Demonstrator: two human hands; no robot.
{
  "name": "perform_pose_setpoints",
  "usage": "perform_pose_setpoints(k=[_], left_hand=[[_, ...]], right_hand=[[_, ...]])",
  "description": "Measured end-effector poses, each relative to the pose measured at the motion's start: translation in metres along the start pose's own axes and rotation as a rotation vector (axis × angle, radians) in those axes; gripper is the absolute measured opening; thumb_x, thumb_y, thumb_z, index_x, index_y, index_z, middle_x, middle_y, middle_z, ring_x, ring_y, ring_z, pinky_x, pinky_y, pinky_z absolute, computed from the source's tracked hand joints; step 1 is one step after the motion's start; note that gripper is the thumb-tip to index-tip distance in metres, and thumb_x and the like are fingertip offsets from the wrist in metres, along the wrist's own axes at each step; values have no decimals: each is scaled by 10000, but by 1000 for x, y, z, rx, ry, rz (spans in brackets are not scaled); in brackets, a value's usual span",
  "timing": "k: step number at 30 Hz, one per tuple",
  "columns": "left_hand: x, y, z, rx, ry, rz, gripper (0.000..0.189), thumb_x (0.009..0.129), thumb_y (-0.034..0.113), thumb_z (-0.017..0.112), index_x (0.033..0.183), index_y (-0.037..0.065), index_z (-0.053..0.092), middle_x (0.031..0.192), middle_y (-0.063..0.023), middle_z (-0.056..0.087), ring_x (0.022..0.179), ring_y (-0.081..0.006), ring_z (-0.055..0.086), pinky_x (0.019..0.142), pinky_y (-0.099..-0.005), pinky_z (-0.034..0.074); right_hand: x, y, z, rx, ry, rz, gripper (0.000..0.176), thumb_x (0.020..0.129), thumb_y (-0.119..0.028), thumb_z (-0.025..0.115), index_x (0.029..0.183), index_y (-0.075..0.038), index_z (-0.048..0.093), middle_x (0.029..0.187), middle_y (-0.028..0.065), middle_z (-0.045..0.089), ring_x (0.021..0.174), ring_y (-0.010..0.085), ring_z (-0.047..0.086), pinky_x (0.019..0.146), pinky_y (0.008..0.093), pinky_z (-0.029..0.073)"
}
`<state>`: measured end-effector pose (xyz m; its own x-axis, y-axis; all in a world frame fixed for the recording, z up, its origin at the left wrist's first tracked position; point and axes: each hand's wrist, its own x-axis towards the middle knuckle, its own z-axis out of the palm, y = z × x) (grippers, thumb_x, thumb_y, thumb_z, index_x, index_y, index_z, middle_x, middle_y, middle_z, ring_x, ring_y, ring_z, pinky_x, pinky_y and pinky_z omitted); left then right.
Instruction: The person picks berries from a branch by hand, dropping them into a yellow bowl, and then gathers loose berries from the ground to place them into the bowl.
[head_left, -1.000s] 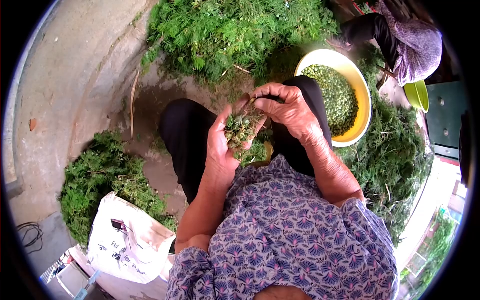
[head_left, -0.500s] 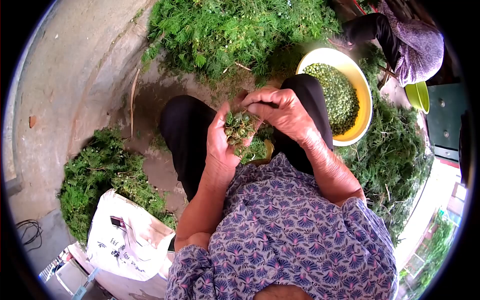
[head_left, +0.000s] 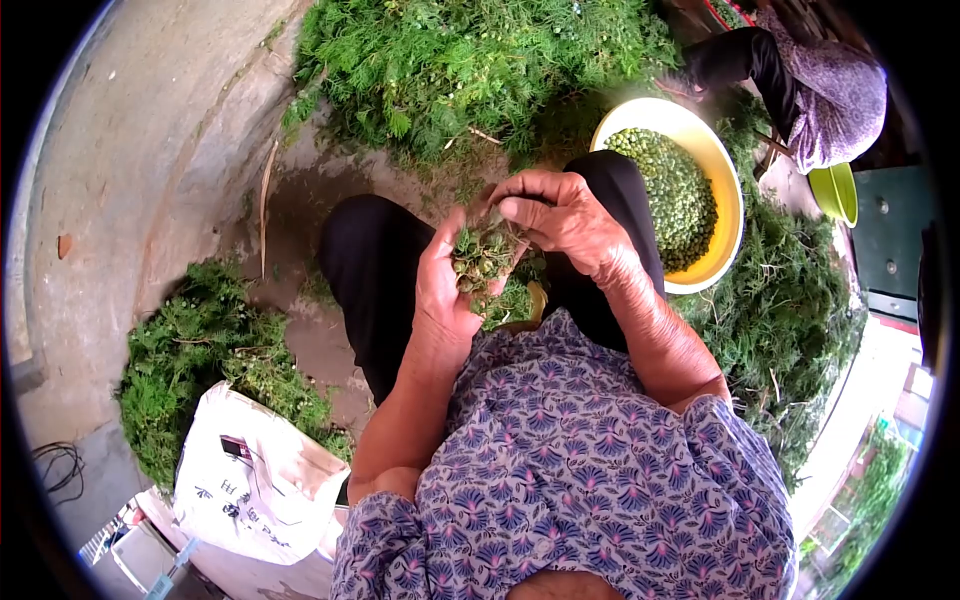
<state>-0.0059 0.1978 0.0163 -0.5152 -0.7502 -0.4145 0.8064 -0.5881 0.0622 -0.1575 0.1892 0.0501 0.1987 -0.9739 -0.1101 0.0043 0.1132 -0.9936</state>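
In my left hand (head_left: 440, 282) lies a clump of green seed cones with bits of leaf (head_left: 482, 258), cupped between palm and fingers. My right hand (head_left: 572, 222) bends over the top of this clump, thumb and forefinger drawn together at its upper edge. Whatever sits between those fingertips is too small to make out. Both hands are above my lap, between my knees. Under them, some green sprigs (head_left: 512, 304) show beside a bit of yellow rim. To the right of my knee stands a yellow basin (head_left: 733, 205) holding many small green cones (head_left: 665, 195).
Heaped evergreen branches (head_left: 480, 70) lie ahead, with more piles at left (head_left: 190, 350) and right (head_left: 775, 310). A white sack (head_left: 250, 490) with a phone (head_left: 236, 447) on it is at lower left. Another person (head_left: 830, 95) sits at upper right near a green basin (head_left: 835, 195).
My right thumb and fingers have shifted slightly over the clump, and the clump has turned a little in my left hand. The surroundings look the same.
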Motion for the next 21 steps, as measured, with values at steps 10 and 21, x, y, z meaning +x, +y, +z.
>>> perform_pose_setpoints(k=[10, 21], left_hand=[[1, -1, -2, 152, 68, 4, 352, 935, 218, 443, 1191, -20, 485, 1111, -164, 579, 981, -262, 598, 892, -389, 491], [1, -3, -5, 125, 107, -20, 205, 927, 146, 467, 990, -39, 529, 913, -156, 615, 864, -273, 621, 824, -394, 536]], right_hand=[[-1, 1, -4, 270, 147, 185, 155, 903, -106, 544, 977, 6, 621, 744, 14, 621, 535, 25, 467, 455, 170, 359], [-1, 15, -3, 194, 71, 169, 208, 909, -116, 551, 1047, 39, 570, 800, 51, 615, 662, 91, 588, 575, 215, 513]])
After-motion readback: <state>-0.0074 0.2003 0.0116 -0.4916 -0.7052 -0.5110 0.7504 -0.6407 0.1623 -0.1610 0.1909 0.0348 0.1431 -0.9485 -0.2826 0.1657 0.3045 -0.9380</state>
